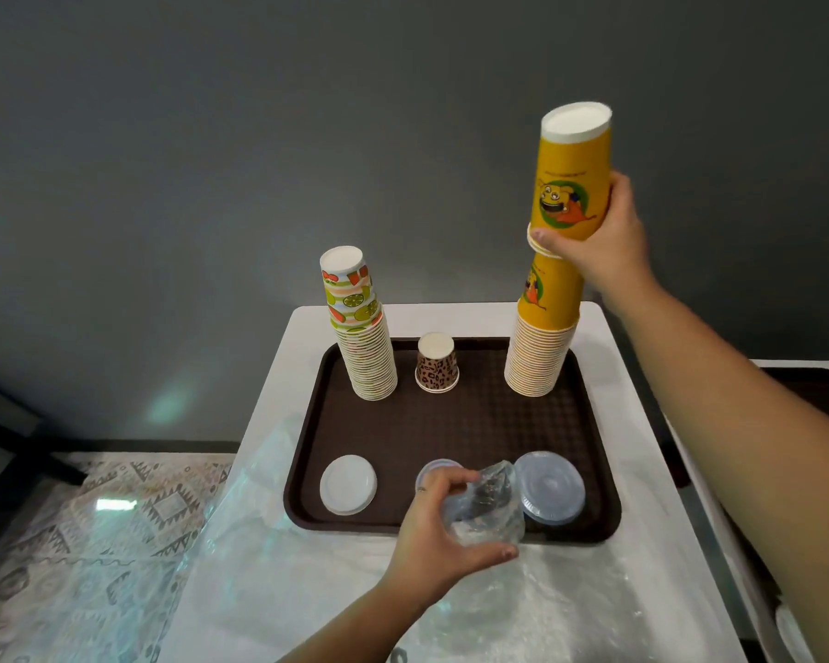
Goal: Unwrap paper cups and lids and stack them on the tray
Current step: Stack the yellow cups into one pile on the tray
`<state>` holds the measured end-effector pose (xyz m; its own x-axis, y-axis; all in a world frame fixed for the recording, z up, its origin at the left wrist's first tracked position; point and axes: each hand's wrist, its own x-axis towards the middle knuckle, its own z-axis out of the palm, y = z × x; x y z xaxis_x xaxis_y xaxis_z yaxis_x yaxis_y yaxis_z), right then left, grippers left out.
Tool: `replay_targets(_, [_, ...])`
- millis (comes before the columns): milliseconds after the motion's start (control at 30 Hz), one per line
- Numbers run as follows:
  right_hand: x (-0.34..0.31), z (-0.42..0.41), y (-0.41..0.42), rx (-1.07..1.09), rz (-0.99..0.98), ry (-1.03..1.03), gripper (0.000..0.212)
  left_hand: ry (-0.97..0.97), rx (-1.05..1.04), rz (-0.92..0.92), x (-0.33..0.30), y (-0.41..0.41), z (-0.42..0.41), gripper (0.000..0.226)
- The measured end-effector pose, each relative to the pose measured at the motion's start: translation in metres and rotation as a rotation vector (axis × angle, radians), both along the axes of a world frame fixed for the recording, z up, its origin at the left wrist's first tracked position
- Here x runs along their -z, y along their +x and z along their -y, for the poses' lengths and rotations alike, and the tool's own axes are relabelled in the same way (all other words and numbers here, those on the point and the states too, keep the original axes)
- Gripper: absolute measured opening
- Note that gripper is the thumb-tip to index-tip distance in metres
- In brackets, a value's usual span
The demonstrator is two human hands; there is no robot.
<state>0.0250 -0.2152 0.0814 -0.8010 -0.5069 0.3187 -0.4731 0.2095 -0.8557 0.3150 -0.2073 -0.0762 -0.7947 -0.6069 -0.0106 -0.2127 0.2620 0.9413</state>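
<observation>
On white tabletop, brown tray carrying everything. Back right corner: tall yellow cup stack, long axis upright, leaning slightly. Directly above, near coaxial: upturned yellow cup, clasped by right hand, fingers wrapped round its lower rim, seemingly seating on stack top. Back left: fruit-print cup stack, upright, well apart. Between: single leopard-print cup. Front edge: white lid, clear lid stack. Nearest: left hand, fingers curled round crumpled clear wrap, partly hiding third lid. Probably straight downward travel needed; lean a toppling risk.
</observation>
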Motion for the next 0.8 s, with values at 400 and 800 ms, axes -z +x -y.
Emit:
replay_targets(400, [0.041, 0.015, -0.007, 0.041, 0.073, 0.004, 0.09, -0.037, 0.023, 0.04, 0.003, 0.0, 0.004, 0.026])
replay_targets(800, [0.072, 0.009, -0.013, 0.018, 0.174, 0.218, 0.092, -0.015, 0.004, 0.048, 0.001, -0.002, 0.003, 0.015])
